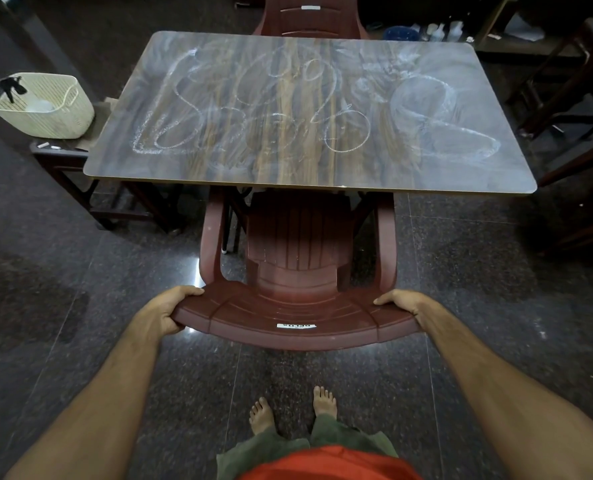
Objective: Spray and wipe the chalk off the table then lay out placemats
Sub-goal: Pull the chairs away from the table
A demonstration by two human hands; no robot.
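A wood-grain table [219, 168] stands ahead, its top covered with white chalk scribbles [253, 112]. A maroon plastic chair [298, 258] is tucked partly under the table's near edge. My left hand [168, 311] grips the left end of the chair's top rail and my right hand [404, 306] grips the right end. A cream basket [45, 109] on a low stool at the left holds a spray bottle with a black trigger [7, 87]. No placemats are visible.
A second maroon chair [310, 15] faces me beyond the table's far edge. Dark wooden furniture [572, 98] stands at the right. Bottles and a blue tub [426, 31] sit on the floor behind. My bare feet [291, 410] stand on dark polished stone.
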